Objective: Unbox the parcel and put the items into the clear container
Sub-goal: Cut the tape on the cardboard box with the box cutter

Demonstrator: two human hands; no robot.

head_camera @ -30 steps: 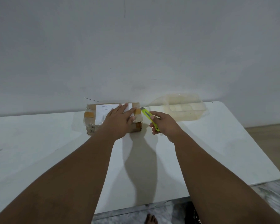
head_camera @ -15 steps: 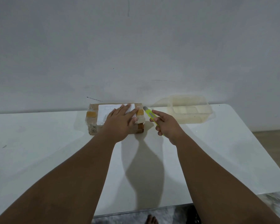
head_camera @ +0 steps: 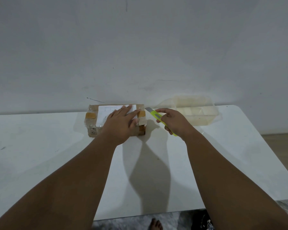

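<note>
Now, at the table's [head_camera: 40, 163] twelve o'clock edge, my left hand [head_camera: 121, 123] lies flat on the taped parcel [head_camera: 91, 117] while my right hand [head_camera: 175, 123] grips the yellow cutter [head_camera: 154, 114], blade just beside the parcel's three o'clock end, slitting the tape likely next, the clear container [head_camera: 211, 112] waiting farther toward three o'clock.

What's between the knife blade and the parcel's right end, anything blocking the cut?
Nothing visible. The right hand holds the yellow knife with its blade tip just off the parcel at its right end, with only bare table in the gap. The left hand lies flat on the parcel's top, its fingertips near that same taped end.
</note>
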